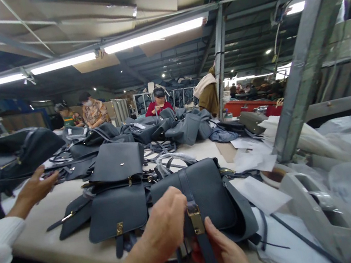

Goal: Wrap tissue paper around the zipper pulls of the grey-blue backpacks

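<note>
A slate-grey leather flap bag (193, 196) is held up between the person's hands, over the near edge of a long white worktable (44, 236) strewn with matching bags (118, 212). The left hand (167, 226) grips the flap's edge, steadying it, while the right hand (221, 255) pinches the strap (207, 252) below its brass buckle (196, 220), keeping it taut. A co-worker's open hand (36, 190) lies well to the left.

Left hand (167, 226): grips slate-blue leather flap bag (193, 194) | right hand (222, 254): fingers (212, 229) pinch its strap (208, 255) below brass buckle (196, 219) | beyond fingers: grey-blue bags (117, 212) piled on white worktable (55, 243) | left of fingers: co-worker's hand (36, 190) | right of fingers: white paper sheets (261, 193)
</note>
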`<move>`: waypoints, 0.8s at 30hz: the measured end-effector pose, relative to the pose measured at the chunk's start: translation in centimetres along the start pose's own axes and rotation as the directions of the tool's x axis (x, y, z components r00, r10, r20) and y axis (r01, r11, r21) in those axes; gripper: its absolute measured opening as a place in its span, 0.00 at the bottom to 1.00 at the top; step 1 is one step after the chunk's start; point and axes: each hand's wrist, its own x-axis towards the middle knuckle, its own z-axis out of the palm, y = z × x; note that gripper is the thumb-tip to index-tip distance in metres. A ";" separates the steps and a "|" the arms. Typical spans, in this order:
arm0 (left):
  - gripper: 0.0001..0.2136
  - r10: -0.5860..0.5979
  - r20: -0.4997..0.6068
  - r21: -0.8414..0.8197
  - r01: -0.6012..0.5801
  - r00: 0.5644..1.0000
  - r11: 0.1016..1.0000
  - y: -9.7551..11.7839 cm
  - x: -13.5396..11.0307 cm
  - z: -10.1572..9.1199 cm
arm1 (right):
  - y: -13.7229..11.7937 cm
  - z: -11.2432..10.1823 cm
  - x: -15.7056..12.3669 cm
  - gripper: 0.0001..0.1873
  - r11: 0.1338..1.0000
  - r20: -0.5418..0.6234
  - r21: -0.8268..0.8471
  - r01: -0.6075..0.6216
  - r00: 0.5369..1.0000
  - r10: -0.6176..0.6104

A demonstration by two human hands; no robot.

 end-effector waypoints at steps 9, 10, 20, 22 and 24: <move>0.11 -0.002 0.314 -0.345 0.117 0.949 0.931 0.5 -3.3 -8.6 | -1.5 -0.9 -0.4 0.20 1.000 -0.009 -0.015 -0.010 1.000 0.010; 0.12 0.017 0.280 -0.296 0.069 0.960 0.953 1.1 -3.7 -8.2 | -1.6 -0.8 -0.4 0.20 1.000 0.003 -0.013 -0.009 1.000 0.009; 0.14 0.281 0.068 0.199 -0.289 0.957 0.936 0.6 -1.9 -2.0 | -1.1 -2.1 0.0 0.27 0.998 0.104 -0.056 0.024 0.994 -0.018; 0.13 0.275 0.071 0.080 -0.280 0.959 0.957 -0.5 -0.3 -2.3 | -0.7 -2.4 0.1 0.31 0.996 0.112 -0.060 0.058 0.992 -0.051; 0.12 0.107 0.039 -0.047 -0.105 0.994 0.993 -1.7 1.7 -3.0 | -0.2 -2.6 -0.4 0.32 0.992 0.108 -0.109 0.060 0.993 -0.048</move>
